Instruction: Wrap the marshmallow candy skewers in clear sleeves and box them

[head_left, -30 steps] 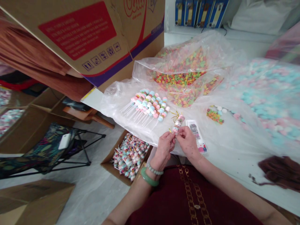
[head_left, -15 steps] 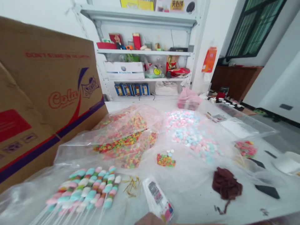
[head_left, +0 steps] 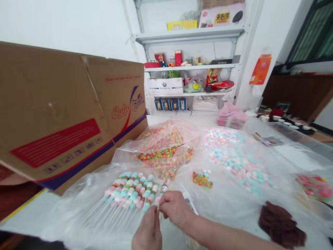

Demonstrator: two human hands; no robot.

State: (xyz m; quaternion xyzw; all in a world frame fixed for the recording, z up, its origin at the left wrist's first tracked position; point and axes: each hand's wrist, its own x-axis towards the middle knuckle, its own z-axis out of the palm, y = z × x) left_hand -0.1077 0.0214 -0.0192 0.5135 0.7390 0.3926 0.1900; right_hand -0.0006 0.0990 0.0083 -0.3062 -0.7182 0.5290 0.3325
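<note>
In the lower middle my left hand [head_left: 148, 229] and my right hand [head_left: 175, 210] meet, fingertips pinched together. Just beyond the fingers shows a marshmallow skewer [head_left: 164, 188] with pink and white pieces; both hands appear closed on it, though its stick is mostly hidden by the fingers. To the left lie several finished marshmallow skewers [head_left: 130, 190] in blue, pink and white with coloured rings, their white sticks toward me. Partly behind my right forearm is a printed white packet [head_left: 191, 205]. A small pile of coloured gummy rings [head_left: 202, 180] lies ahead.
A big cardboard box [head_left: 78, 104] stands at the left. Clear bags hold gummy rings [head_left: 166, 149] and pastel marshmallows [head_left: 234, 156]. A dark brown cloth [head_left: 281, 225] and a bag of red candies [head_left: 314, 185] are at the right. Shelves [head_left: 192, 67] rise behind.
My view has swung left, so everything sits farther right. Both hands have come up into view with a marshmallow skewer between them; earlier only a bit of hand showed at the bottom.
</note>
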